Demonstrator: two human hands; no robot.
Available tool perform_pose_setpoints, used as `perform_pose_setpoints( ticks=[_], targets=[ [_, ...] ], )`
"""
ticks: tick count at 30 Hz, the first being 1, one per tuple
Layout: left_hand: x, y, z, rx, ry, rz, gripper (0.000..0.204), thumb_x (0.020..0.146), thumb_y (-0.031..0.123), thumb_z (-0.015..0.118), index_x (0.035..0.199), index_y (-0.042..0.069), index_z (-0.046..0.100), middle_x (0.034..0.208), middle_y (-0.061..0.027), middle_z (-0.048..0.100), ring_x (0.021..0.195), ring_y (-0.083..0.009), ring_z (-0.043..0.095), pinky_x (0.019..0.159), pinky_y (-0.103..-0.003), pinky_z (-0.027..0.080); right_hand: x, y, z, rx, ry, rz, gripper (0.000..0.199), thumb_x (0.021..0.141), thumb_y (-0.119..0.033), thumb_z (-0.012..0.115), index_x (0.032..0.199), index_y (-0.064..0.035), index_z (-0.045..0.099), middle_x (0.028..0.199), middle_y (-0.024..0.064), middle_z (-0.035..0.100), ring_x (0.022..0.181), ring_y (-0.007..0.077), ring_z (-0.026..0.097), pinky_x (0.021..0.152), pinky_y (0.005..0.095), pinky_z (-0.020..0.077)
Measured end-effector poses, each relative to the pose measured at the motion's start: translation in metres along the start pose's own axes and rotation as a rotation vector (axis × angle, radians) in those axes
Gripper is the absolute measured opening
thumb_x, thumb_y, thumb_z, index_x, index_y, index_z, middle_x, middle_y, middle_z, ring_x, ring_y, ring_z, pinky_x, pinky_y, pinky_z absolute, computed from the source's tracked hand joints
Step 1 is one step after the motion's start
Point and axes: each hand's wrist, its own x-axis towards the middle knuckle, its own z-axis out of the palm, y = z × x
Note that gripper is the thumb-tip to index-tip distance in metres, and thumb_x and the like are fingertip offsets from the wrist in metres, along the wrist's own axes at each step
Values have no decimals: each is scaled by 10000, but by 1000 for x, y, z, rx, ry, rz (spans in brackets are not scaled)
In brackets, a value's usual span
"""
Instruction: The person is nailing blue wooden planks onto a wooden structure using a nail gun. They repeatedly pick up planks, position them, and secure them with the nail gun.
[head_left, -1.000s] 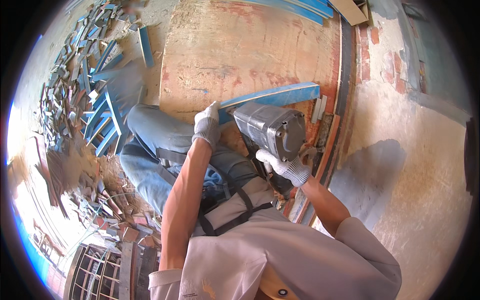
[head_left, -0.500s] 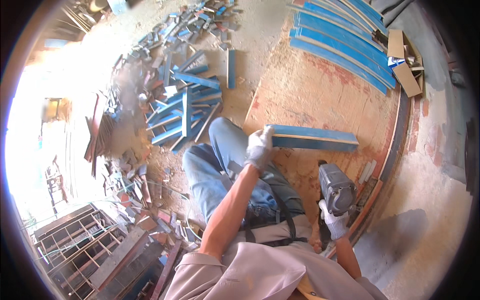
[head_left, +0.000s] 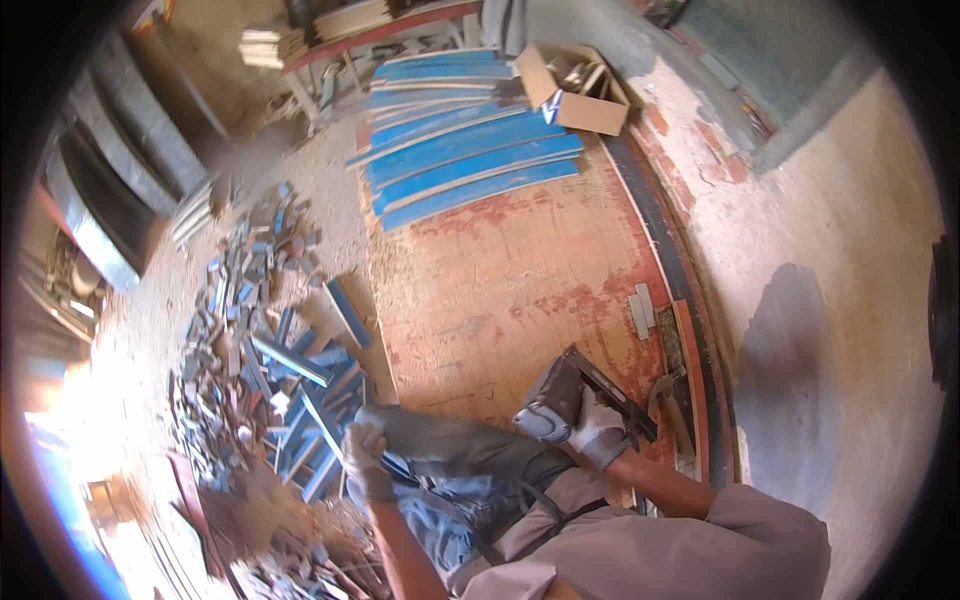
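My left hand (head_left: pixel 366 462), in a white-grey work glove, is low beside my knee at the near edge of a heap of blue wooden strips (head_left: pixel 300 455). Its fingers are curled; whatever they hold, if anything, is hidden. The end of a pale-edged blue strip (head_left: pixel 322 425) on the heap lies close to these fingers. My gloved right hand (head_left: pixel 597 428) is wrapped round the handle of a dark grey nail gun (head_left: pixel 556 398), which is above the near part of a worn plywood board (head_left: pixel 500 310).
Long blue strips (head_left: pixel 470 150) lie across the board's far end, beside an open cardboard box (head_left: pixel 590 108). Two small pale strips (head_left: pixel 642 310) rest near the right edge, by the wall (head_left: pixel 790 230). Small offcuts (head_left: pixel 240 290) litter the floor at left.
My left hand has moved left, from the board to the heap. The blue piece it held over the board is gone from there. The nail gun has turned and moved forward; my view has swung right.
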Motion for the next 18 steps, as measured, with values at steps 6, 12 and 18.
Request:
perform_pose_setpoints(
  ticks=[6,12,18],
  targets=[
    [0,-33,18,374,-64,486,199,942,159,680,1057,-4,672,938,-29,657,799,-95,573,735,-235,475,26,-7,41,7,44,-10,1074,745,-435,743,1496,107,198,892,236,690,784,380,694,698,475,546],
    [-19,-20,2,580,-39,707,189,949,110,634,1115,24,667,996,-72,697,885,-157,646,817,-287,520,56,-12,43,106,259,-45,1008,731,-427,801,1436,100,309,1039,287,669,923,408,676,788,490,536],
    [-21,-37,-2,615,93,821,200,902,114,678,1094,61,662,915,-115,675,796,-274,671,728,-374,536,69,-11,49,-55,295,56,1006,765,-555,745,1438,60,317,909,284,695,828,440,686,735,513,541]
  ],
)
